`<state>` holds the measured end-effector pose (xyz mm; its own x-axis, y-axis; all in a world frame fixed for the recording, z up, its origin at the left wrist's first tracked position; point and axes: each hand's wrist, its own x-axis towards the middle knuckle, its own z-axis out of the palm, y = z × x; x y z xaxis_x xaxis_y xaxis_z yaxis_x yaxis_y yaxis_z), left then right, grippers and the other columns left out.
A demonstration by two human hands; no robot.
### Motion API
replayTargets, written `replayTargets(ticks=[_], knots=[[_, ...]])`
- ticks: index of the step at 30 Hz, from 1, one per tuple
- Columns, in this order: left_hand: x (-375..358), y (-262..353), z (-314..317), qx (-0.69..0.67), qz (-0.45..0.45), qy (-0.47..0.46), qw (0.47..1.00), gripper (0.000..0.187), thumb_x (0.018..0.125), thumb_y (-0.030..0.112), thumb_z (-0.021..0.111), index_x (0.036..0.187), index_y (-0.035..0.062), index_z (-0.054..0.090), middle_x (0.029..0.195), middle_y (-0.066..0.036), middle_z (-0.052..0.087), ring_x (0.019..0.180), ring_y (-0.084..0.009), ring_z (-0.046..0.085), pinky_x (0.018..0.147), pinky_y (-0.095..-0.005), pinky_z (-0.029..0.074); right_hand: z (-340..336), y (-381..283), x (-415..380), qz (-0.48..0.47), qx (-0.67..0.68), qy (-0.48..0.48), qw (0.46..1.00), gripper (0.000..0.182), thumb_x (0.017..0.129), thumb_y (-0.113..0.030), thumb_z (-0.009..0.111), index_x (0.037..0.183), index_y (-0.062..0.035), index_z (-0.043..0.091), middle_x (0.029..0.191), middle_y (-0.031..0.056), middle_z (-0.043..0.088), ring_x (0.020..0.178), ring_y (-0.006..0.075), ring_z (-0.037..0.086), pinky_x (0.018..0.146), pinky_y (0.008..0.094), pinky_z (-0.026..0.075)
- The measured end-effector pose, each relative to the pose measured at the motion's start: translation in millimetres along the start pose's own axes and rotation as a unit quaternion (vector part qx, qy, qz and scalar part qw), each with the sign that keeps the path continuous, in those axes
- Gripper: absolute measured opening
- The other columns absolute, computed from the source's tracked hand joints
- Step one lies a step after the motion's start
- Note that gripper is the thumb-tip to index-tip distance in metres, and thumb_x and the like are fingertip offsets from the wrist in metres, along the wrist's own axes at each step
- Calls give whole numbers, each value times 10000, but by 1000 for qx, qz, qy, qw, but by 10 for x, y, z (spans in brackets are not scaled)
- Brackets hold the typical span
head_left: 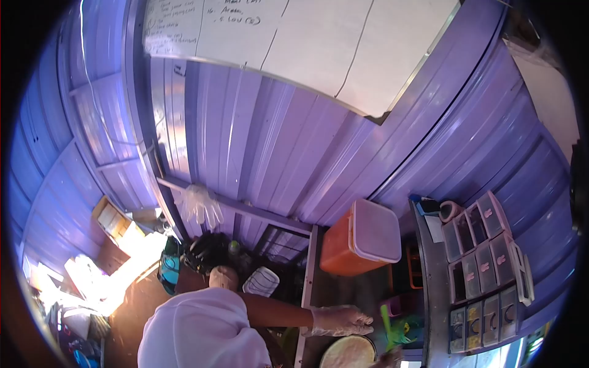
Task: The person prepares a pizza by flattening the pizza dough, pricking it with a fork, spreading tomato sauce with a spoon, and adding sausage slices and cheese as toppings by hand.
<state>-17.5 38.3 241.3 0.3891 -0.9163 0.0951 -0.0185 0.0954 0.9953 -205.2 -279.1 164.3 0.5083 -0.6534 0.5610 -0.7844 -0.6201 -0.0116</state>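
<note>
My left hand (341, 321), in a clear glove, reaches in from a white sleeve (202, 331). Its fingers point right, stretched out, with nothing visible in them, just above a round pan of pale, dough-like stuff (348, 353). At the bottom edge, right of the pan, a small part of my right hand (389, 357) shows; its fingers are blurred and cut off, and whether it holds anything is unclear. Close above it are a bright green utensil (385, 319) and other green items (405, 330).
An orange tub (339, 245) with a pale lid stands at the worktop's back. On the right, a shelf (434, 276) bears clear drawers (481, 270). A clear glove (201, 205) hangs on the wall rail. Bags (169, 270) and a striped container (261, 281) lie left.
</note>
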Motion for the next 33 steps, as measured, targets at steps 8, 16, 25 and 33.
replayTargets(ticks=[8,16,25,33], knots=[[258,-765,667,17,121,11,992,417,998,393,612,990,-24,608,771,-134,569,721,-176,502,713,-343,445,-359,191,-862,-12,-14,-76,997,245,992,-227,541,1048,-20,660,914,169,663,809,310,617,703,429,487],[5,-737,1058,201,139,-48,969,258,989,296,604,1068,50,597,878,-91,496,803,-200,476,771,-326,423,-501,-128,-1515,4,39,-148,988,226,972,-224,532,932,-49,668,732,113,659,608,252,600,533,377,478],[-175,-929,571,64,186,-13,980,328,1027,319,548,1130,19,632,996,-136,637,955,-245,593,874,-361,460,-1582,-736,-1202,161,183,-259,935,438,1029,-350,453,1066,4,709,1029,240,709,959,405,672,854,500,519],[-282,-947,-11,-289,-163,-141,933,435,1007,413,593,662,160,515,618,36,454,495,-113,405,536,-278,358,-876,-596,-880,125,316,-141,930,408,1025,-341,511,1052,27,684,994,220,703,899,348,663,788,459,518]])
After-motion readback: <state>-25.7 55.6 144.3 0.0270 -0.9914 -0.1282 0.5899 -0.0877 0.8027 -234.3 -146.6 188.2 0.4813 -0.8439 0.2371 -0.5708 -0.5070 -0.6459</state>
